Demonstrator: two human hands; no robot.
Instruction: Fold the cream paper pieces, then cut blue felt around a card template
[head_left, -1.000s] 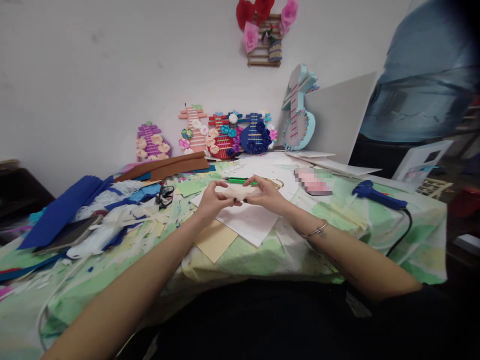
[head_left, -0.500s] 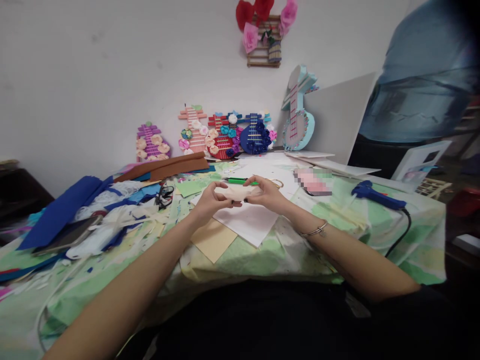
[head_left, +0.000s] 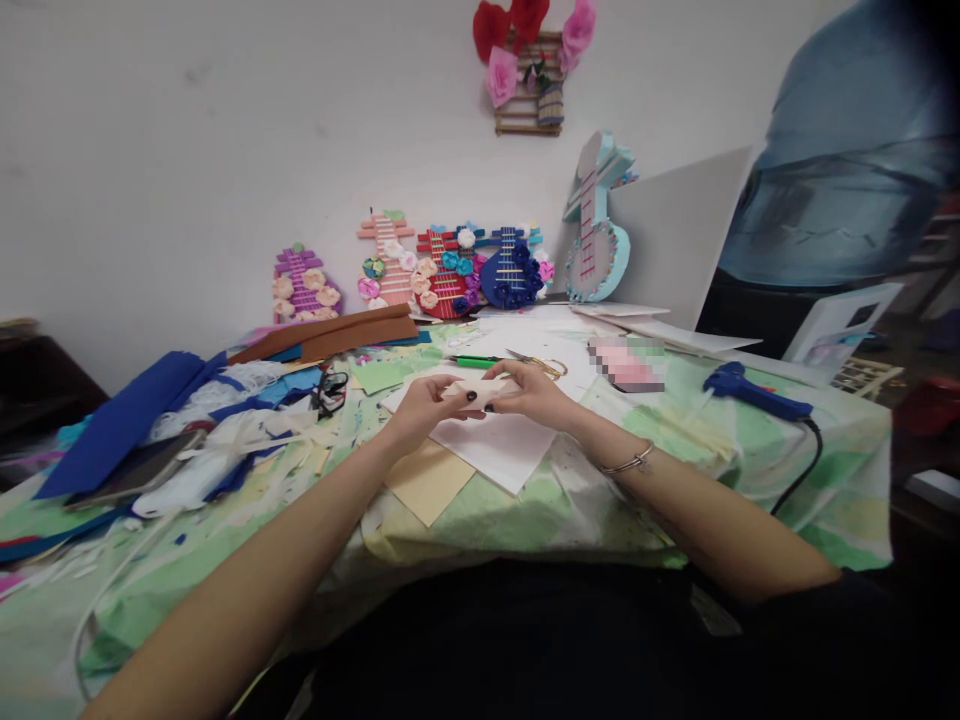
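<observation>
Between my hands is a small piece of cream paper [head_left: 484,393], held above a white sheet [head_left: 499,450]. My left hand [head_left: 424,408] pinches its left side, with the thumb on the near face. On the right side, the thumb and fingers of my right hand [head_left: 536,398] are closed on it too. Fingers cover much of the paper, so its exact shape is hidden. A tan square of paper [head_left: 429,485] lies just below the white sheet. Beyond my hands rest a green pen [head_left: 474,361] and gold-handled scissors [head_left: 553,368].
At right are a blue glue gun [head_left: 757,392] with a black cord and a blurred pink phone-like object [head_left: 626,364]. Felt sheets [head_left: 127,425], glasses [head_left: 330,393] and scraps crowd the left. Decorated paper instruments [head_left: 510,268] stand along the wall.
My hands have moved lower and closer together on the cream paper. My left thumb now lies across its near face, and the scissors behind show more.
</observation>
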